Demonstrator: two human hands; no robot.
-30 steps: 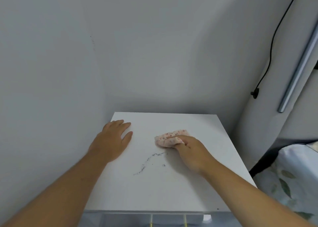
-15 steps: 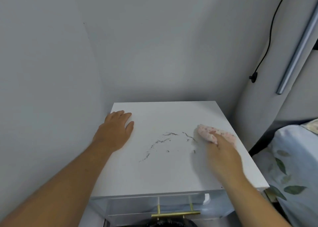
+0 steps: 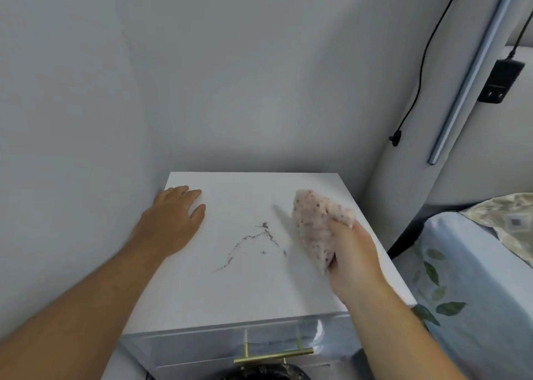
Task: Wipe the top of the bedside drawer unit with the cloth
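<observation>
1. Since half a second ago, I see the right hand (image 3: 353, 253) has tipped the cloth (image 3: 315, 227) up on edge, where before it lay flatter under the palm near the right side of the drawer unit (image 3: 288, 299).
2. Nearest me, a brass handle (image 3: 273, 356) runs across the unit's clear drawer front, with something dark below it that I cannot identify.
3. On the right, the fingers (image 3: 340, 227) are closed around the pink speckled cloth, which stands bunched above the white top; whether it touches the top I cannot tell.
4. Just left of the cloth, a trail of dark smudges (image 3: 251, 244) crosses the middle of the top.
5. Further left, the left hand (image 3: 170, 221) lies flat on the top beside the wall, fingers together and holding nothing.
6. Off to the right sits a bed (image 3: 467, 278) with leaf-print bedding.
7. Farthest back, a black cable (image 3: 424, 62) hangs down the wall near a plug adapter (image 3: 500, 81).
</observation>
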